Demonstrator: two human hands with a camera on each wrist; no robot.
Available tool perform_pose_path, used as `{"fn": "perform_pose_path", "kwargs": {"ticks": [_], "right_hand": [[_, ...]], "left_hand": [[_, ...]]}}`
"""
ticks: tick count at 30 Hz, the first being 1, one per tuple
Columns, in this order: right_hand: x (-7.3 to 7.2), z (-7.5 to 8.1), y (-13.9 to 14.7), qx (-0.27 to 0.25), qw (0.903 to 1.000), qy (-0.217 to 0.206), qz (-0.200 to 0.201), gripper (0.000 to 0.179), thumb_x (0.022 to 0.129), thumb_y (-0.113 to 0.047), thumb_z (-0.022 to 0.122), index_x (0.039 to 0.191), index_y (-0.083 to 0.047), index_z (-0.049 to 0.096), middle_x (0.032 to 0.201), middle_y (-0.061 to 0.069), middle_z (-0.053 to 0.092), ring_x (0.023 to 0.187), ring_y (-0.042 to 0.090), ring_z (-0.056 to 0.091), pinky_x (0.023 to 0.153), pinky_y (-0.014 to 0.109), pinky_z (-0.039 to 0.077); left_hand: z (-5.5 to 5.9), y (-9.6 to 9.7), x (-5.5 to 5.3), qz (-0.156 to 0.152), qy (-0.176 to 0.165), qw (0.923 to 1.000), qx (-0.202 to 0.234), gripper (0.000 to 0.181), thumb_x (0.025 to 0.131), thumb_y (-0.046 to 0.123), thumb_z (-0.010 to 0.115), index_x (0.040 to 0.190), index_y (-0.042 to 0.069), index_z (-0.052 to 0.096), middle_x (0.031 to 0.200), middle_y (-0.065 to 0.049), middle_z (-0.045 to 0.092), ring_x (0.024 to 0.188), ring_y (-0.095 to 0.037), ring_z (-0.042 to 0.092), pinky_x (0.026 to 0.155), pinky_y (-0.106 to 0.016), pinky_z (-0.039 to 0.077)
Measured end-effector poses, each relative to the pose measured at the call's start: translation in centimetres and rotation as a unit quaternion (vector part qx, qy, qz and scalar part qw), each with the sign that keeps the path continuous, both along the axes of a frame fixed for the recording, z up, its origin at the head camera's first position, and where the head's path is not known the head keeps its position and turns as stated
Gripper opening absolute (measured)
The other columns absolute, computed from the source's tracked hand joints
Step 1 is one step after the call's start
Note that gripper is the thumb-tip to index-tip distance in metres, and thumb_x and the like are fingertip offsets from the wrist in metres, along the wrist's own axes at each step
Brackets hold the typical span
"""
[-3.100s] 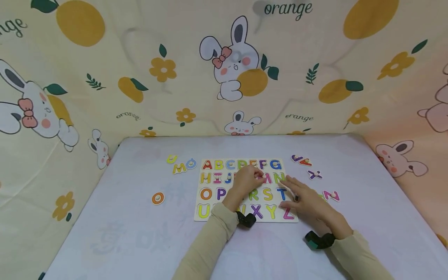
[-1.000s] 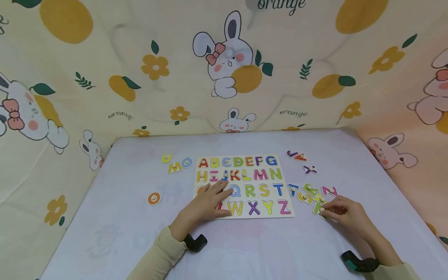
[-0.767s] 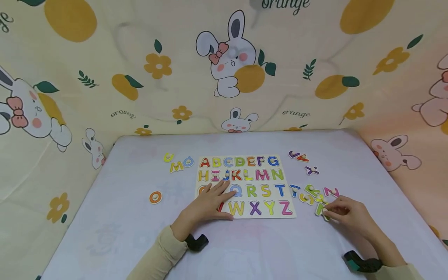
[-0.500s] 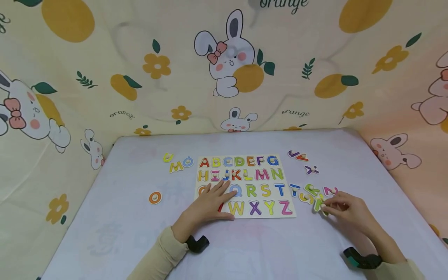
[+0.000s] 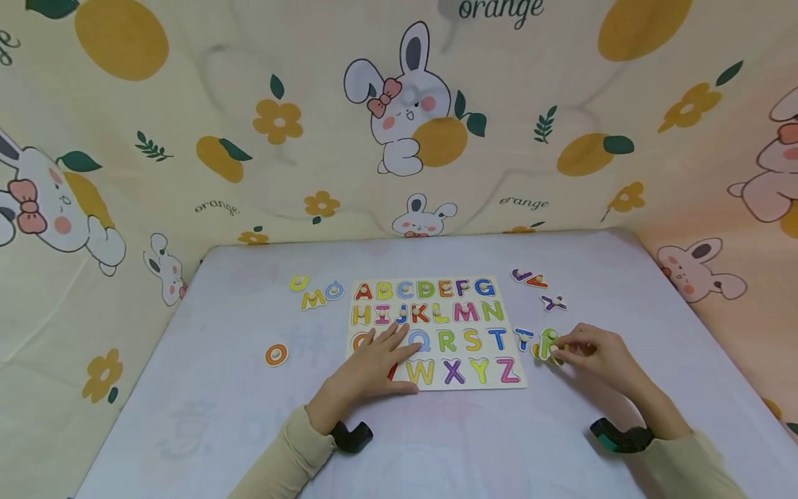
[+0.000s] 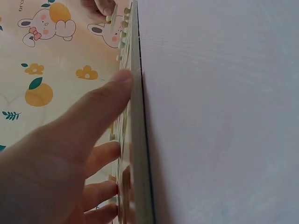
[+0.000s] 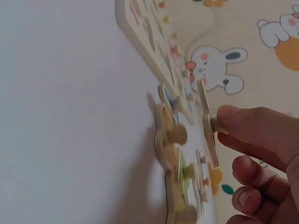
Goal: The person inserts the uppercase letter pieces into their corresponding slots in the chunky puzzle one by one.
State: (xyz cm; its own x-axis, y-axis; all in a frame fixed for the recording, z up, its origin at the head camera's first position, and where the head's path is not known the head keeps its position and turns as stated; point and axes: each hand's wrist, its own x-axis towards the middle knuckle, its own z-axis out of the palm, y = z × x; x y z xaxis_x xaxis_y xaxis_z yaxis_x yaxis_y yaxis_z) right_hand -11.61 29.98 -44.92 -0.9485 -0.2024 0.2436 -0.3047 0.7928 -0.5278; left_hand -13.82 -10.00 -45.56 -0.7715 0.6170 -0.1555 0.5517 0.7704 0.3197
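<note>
My left hand (image 5: 374, 360) lies spread on the lower left of a wooden alphabet puzzle board (image 5: 436, 389), covering some of its letters. In the left wrist view the thumb (image 6: 105, 100) reaches the board's edge. My right hand (image 5: 601, 353) pinches a green letter piece (image 5: 546, 344) by its knob, just right of the board. The right wrist view has this piece (image 7: 208, 133) held edge-on between thumb and finger, raised off the table. Below it sits a yellow letter piece with a round knob (image 7: 177, 134). Several letters in the board's upper rows carry knobs.
Right of the board lie a blue T piece (image 5: 524, 339), a purple X piece (image 5: 553, 303) and a red piece (image 5: 537, 281). On the left are an orange O piece (image 5: 276, 355), a yellow piece (image 5: 313, 299) and a blue round piece (image 5: 334, 290). A patterned cloth (image 5: 280, 208) hangs behind the table.
My left hand has gone from the M on the board to its lower left. The right hand has left the board, pinched the green piece among the loose letters and brought it leftward.
</note>
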Motion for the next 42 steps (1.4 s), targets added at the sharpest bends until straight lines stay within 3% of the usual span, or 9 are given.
{"fn": "perform_pose_path", "kwargs": {"ticks": [16,25,42], "right_hand": [[-3.5,0.0,-3.0,-0.021,0.9987,-0.04,0.022,0.011,0.081,-0.012,0.076,0.091,-0.009,0.076,0.071,-0.003,0.049,0.067,0.003,0.038,0.054,0.02,0.031],[-5.8,-0.9,-4.3,-0.033,0.9942,-0.099,0.024,0.018,0.084,-0.02,0.074,0.099,-0.009,0.076,0.074,0.001,0.053,0.074,0.01,0.043,0.058,0.02,0.034],[-8.3,-1.8,-5.9,-0.026,0.9917,-0.125,0.018,0.025,0.087,-0.022,0.071,0.107,-0.006,0.073,0.077,0.003,0.055,0.076,0.015,0.045,0.061,0.02,0.034]], "left_hand": [[-0.7,-0.2,-0.1,-0.002,0.004,1.0,-0.005,0.076,0.082,0.066,0.06,0.147,0.031,0.041,0.162,-0.004,0.025,0.153,-0.026,0.019,0.121,-0.058,0.019],[-0.7,-0.2,-0.1,-0.001,0.006,1.0,-0.003,0.076,0.082,0.066,0.06,0.147,0.031,0.041,0.162,-0.005,0.025,0.152,-0.026,0.02,0.121,-0.058,0.019],[-0.6,-0.2,-0.2,-0.004,0.016,0.9999,-0.005,0.076,0.082,0.067,0.059,0.146,0.031,0.041,0.162,-0.004,0.026,0.152,-0.026,0.02,0.121,-0.058,0.02]]}}
